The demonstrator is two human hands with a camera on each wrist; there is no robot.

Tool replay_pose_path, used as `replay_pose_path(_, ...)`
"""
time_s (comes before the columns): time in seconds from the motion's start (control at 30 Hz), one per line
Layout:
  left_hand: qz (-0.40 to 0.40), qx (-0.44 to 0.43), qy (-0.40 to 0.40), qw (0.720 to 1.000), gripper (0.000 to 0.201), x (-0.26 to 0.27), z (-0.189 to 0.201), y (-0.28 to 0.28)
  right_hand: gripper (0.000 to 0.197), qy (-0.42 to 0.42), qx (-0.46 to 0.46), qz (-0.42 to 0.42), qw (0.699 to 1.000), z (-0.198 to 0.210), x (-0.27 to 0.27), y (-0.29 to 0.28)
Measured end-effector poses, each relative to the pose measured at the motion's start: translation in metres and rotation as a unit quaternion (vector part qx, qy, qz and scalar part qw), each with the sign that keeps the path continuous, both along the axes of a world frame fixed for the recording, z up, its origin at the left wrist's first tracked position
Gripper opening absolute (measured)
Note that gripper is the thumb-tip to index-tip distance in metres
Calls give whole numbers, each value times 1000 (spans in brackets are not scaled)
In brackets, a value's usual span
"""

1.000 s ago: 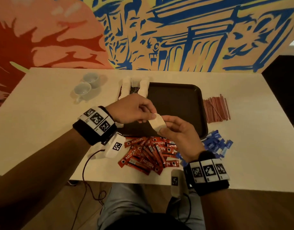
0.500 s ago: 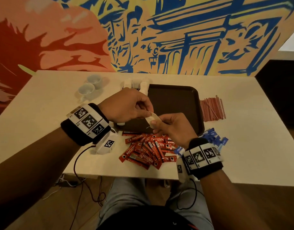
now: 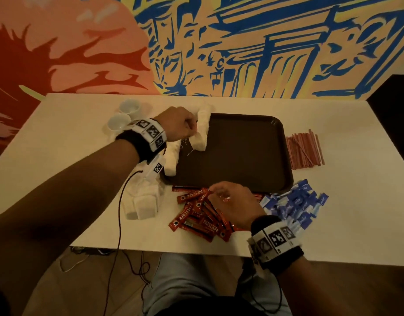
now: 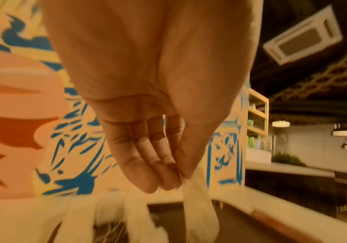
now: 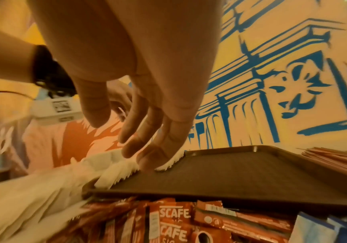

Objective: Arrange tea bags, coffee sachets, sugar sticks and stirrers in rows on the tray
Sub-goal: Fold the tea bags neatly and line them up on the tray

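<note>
— Two rows of tea bags [image 3: 202, 131] stand along the edge of the tray [image 3: 242, 151] under the left hand [image 3: 178, 124]; its thumb and fingertips [image 4: 168, 179] pinch one tea bag [image 4: 199, 212] by its top, just above that row.

— And the right hand [image 3: 233, 206]?

— Fingers loosely spread, nothing held, hovering over the coffee sachets [image 3: 201, 215], which lie in a heap on the tabletop [image 3: 71, 142] just in front of the tray's near rim.

— What lies around them?

— Blue sugar sticks [image 3: 294, 206] are piled just right of the right hand; reddish stirrers [image 3: 303, 151] lie beyond it, beside the tray. More tea bags [image 3: 144, 201] sit on the tabletop below the left wrist, and two white cups [image 3: 124, 115] stand just left of that hand.

— The room?

— A pale tabletop against a mural wall [image 3: 242, 42] in orange, yellow and blue; the left wrist view shows shelves [image 4: 256, 120], hanging lamps [image 4: 345, 131] and a ceiling vent [image 4: 301, 34].
</note>
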State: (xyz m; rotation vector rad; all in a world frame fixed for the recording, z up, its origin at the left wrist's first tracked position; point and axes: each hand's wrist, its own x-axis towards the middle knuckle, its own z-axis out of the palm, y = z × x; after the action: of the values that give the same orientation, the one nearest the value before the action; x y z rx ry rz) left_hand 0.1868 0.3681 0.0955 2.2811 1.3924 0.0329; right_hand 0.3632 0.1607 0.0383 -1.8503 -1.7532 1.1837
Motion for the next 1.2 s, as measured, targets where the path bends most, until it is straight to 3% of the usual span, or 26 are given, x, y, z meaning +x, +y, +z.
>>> replay_pose_path(0.1,-31,-45,74,996,11,13,-36,21,30,-81,-5,55,995,-9,-13,2)
replay_pose_path(0.23,-30,-66,99,992,14,26,-65,41,37,-134,18,90,987,-16,-22,5)
replay_pose_path(0.33,-14,-55,86,995,16,25,-77,53,40,-138,30,96,985,-18,-31,12)
replay_pose_path(0.43,32,-34,11,999,23,12,-73,57,41,-140,33,111,983,-18,-41,23)
replay_pose_path(0.57,110,5,-119,987,17,-38,-51,43,41,-116,37,125,985,-13,-57,37)
replay_pose_path(0.7,185,-19,-200,962,13,-114,-36,3,41,-52,25,117,991,-9,-72,52)
replay_pose_path(0.8,237,-44,-198,950,14,-173,-40,-34,40,-32,31,131,990,-10,-89,68)
replay_pose_path(0.93,281,-107,-175,938,13,-222,-68,-63,36,-79,47,182,979,-17,-113,98)
replay_pose_path(1.07,287,-157,-168,930,18,-236,-94,-68,37,-130,41,209,968,-20,-139,135)
replay_pose_path(1.2,255,-167,-124,944,27,-229,-103,-49,45,-190,6,235,953,-22,-161,175)
